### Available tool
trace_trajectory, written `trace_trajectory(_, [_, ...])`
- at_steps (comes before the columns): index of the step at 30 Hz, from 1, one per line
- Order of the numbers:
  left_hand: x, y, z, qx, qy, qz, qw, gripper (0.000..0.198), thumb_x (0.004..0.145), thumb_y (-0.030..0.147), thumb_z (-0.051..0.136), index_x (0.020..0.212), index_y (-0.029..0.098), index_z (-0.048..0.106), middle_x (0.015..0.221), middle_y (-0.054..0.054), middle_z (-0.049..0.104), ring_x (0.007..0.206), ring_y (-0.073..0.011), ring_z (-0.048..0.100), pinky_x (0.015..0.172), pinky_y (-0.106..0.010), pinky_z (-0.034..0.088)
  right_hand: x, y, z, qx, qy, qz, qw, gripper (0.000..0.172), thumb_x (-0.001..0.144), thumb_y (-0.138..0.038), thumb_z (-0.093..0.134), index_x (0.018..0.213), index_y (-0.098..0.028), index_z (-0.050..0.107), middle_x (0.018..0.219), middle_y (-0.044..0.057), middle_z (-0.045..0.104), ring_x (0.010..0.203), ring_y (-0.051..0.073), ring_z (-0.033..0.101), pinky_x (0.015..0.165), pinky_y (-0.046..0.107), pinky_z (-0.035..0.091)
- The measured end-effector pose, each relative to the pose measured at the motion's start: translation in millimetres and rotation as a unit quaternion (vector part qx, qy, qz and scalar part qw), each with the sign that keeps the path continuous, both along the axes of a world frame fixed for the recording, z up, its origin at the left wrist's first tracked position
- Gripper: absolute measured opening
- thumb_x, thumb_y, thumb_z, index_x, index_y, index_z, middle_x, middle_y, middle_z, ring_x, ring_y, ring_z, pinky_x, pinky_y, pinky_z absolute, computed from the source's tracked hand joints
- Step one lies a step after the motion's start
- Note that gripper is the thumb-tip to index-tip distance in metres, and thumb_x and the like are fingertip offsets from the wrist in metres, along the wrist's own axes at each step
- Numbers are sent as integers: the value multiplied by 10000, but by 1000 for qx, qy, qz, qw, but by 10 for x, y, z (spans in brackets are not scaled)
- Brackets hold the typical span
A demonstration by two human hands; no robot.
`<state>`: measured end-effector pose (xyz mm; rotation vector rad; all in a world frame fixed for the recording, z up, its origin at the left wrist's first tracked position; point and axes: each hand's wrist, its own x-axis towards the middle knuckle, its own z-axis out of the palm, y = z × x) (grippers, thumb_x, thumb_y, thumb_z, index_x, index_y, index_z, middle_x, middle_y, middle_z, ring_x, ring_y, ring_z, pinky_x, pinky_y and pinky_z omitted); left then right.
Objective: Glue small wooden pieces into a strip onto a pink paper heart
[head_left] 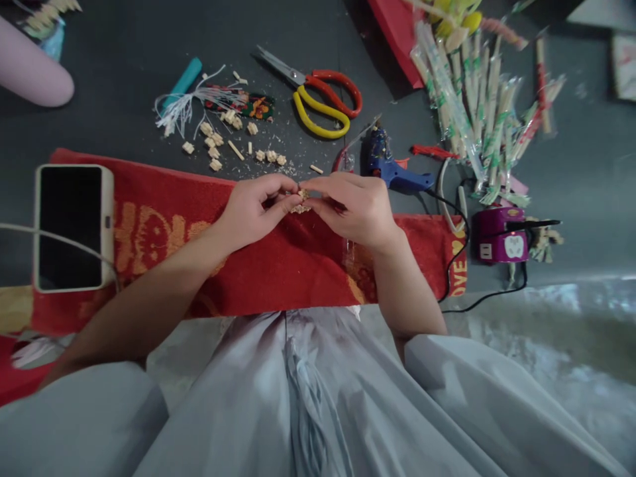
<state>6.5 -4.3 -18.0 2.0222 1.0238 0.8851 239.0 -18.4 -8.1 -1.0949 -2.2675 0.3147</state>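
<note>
My left hand (258,207) and my right hand (354,207) meet over a red towel (293,278). Their fingertips pinch a small pale wooden piece (301,208) between them; fingers partly cover it, so its full shape is hidden. It resembles the little notched wooden pieces (212,140) lying beyond my left hand, among short sticks (236,150) and crumbs. Just past my right hand lies a blue glue gun (392,165). Scissors (318,96) with one red and one yellow handle rest farther back, blades pointing left.
At left, a tablet-like device (74,228) lies on the towel with a cable across it. Wrapped wooden sticks (477,99) are heaped at back right. A purple box (501,235) with black cords stands right. A white-tasselled item (191,99) and a teal stick (186,78) lie at back left.
</note>
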Motion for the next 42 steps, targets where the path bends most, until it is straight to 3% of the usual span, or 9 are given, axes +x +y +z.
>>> trace_trajectory(5, [-5,-5,-3,-13,26,16,999,316,1036,493,627,1029,210,766,812,-16,716,689,-148,615,666,-262,513,-5,-12,34,-33,10,8,999,356,1135,-394,545,1289,-216,812,1103,94,830,952,172,767,858,309,581])
trace_trajectory(9, [-11,-24,25,-6,22,15,1000,350,1045,508,594,1058,214,783,884,-37,758,722,-157,637,675,-268,526,-29,-29,101,-62,96,3,993,405,1127,-500,560,1232,-210,821,1032,84,817,897,169,751,850,330,613])
trace_trajectory(16, [-20,-61,139,0,43,17,999,384,1073,522,576,1024,224,812,870,-39,781,674,-150,624,644,-260,515,68,86,135,-221,259,-50,939,672,1095,-792,432,1227,-243,795,819,3,663,628,107,603,546,254,510])
trace_trajectory(23, [-7,-57,117,15,47,11,999,345,1056,476,578,995,231,812,835,-19,785,602,-130,575,617,-247,497,91,129,166,-279,295,3,914,737,1040,-870,464,1138,-218,795,800,-3,616,605,88,539,509,233,457])
trace_trajectory(28, [-51,-60,74,52,63,77,994,260,1063,380,564,1092,248,787,920,-28,784,734,-163,666,702,-286,556,149,134,194,-263,264,-24,928,648,1090,-787,458,1204,-232,773,822,-3,641,601,89,539,529,238,454])
trace_trajectory(31, [-89,-20,56,80,74,118,987,206,1052,300,556,1098,282,756,957,-35,766,838,-202,695,813,-349,600,236,138,260,-229,214,-15,949,494,1061,-669,627,1115,-208,797,889,19,706,724,110,620,627,252,511])
trace_trajectory(34, [-107,34,37,99,90,104,986,198,996,213,570,1088,283,731,884,-35,712,905,-240,693,919,-421,604,294,117,354,-235,163,11,958,316,962,-482,789,1028,-178,844,865,28,743,710,108,594,638,256,481])
trace_trajectory(37, [-98,58,14,122,110,69,984,220,924,191,619,1094,282,727,937,-61,705,1021,-298,681,1028,-523,568,284,90,414,-254,96,0,962,156,915,-290,779,980,-184,873,767,5,730,653,105,549,642,275,433])
trace_trajectory(42, [-66,15,-13,128,166,51,977,203,901,323,742,1103,310,757,1180,-117,697,1254,-407,591,1104,-641,492,197,89,347,-207,-36,-54,976,178,843,-165,729,930,-200,880,768,7,753,720,139,607,704,292,403])
